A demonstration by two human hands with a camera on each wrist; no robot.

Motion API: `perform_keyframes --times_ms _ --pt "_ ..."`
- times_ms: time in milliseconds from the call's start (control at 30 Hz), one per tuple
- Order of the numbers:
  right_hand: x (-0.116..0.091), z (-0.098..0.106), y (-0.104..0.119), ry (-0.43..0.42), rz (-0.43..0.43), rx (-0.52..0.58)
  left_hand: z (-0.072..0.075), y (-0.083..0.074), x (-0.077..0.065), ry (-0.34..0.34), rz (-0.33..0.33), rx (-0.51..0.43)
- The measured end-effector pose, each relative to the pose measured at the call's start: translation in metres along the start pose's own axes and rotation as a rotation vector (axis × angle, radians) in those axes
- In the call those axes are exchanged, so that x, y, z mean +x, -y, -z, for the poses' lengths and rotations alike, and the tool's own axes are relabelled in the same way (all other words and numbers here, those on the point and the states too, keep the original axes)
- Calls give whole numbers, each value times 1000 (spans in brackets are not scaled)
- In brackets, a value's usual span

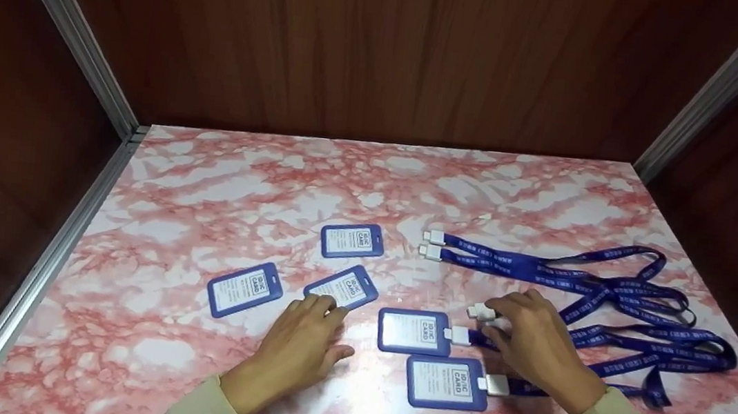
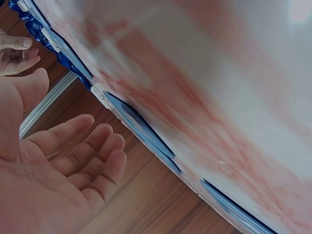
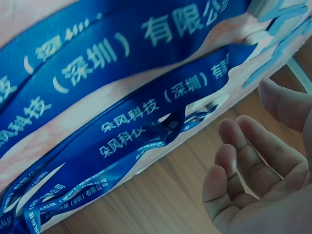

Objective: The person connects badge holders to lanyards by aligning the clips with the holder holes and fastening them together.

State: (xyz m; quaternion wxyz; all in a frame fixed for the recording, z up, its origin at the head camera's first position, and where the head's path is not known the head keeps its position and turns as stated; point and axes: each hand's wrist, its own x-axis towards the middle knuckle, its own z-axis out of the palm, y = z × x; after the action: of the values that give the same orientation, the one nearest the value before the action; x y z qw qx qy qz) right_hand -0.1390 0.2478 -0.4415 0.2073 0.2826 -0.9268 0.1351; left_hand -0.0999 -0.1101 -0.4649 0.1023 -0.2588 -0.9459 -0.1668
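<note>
My left hand [image 1: 302, 338] is over the near edge of a blue ID card holder [image 1: 353, 285], its fingers relaxed. In the left wrist view the left palm [image 2: 53, 185] faces up with nothing in its loosely bent fingers. On the right, my right hand [image 1: 531, 336] hovers by the white clip [image 1: 481, 312] of a blue lanyard. The right wrist view shows that hand's thumb [image 3: 285, 105] apart from its bent fingers, nothing visible between them. Two card holders, one upper [image 1: 414, 332] and one lower [image 1: 447, 384], are joined to lanyard clips.
Two loose card holders lie on the left, one near [image 1: 245, 289] and one farther back [image 1: 351, 240]. Two more lanyards [image 1: 508, 263] stretch right, their looped straps overlapping others. Brown wood-pattern panels [image 1: 387, 49] enclose the red-and-white marbled table [image 1: 261, 174].
</note>
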Motion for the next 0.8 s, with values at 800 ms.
perform_keyframes --times_ms 800 --pt "10 -23 -15 72 20 -35 3 8 -7 23 47 -49"
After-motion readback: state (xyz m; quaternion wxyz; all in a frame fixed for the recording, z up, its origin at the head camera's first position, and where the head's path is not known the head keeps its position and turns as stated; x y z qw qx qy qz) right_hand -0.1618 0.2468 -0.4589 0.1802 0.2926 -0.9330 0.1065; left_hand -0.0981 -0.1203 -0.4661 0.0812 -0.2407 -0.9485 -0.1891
